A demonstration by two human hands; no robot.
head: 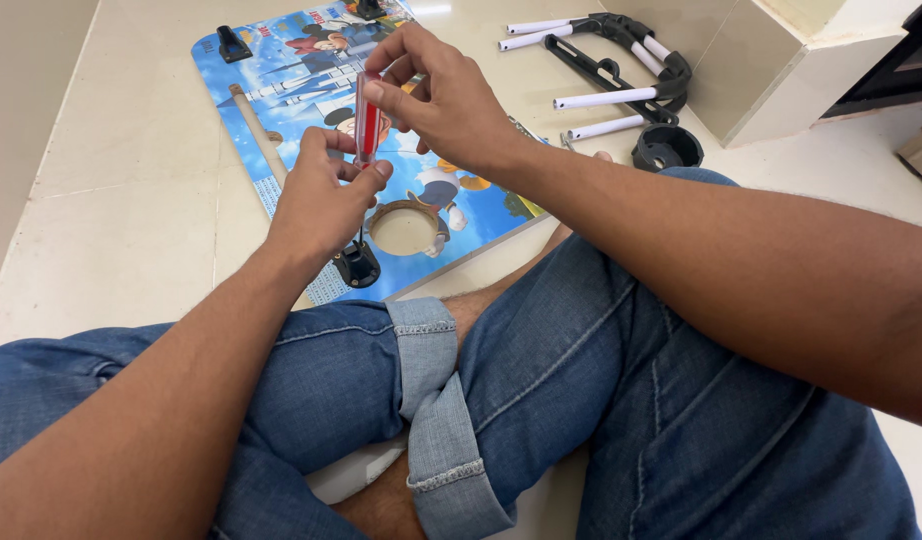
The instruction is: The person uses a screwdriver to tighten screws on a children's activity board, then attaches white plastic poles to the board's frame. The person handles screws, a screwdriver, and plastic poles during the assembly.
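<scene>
Glossy cream tiled floor [131, 150], pale tiled step [781, 60] at upper right — bright, even light

Both hands [381, 150] grip a red screwdriver [367, 115] (upright) over board [281, 70].

White tubes joined by black brackets [621, 60] lie on the pale tiled floor [131, 150]; a black ring-shaped cup holder [667, 148] sits beside them; a beige box [781, 60] stands near.

Your single head camera looks steeply down and forward from close range, over your crossed legs [541, 400] in the foreground to the tiled floor [131, 180] beyond; no second view overlaps with it.
</scene>
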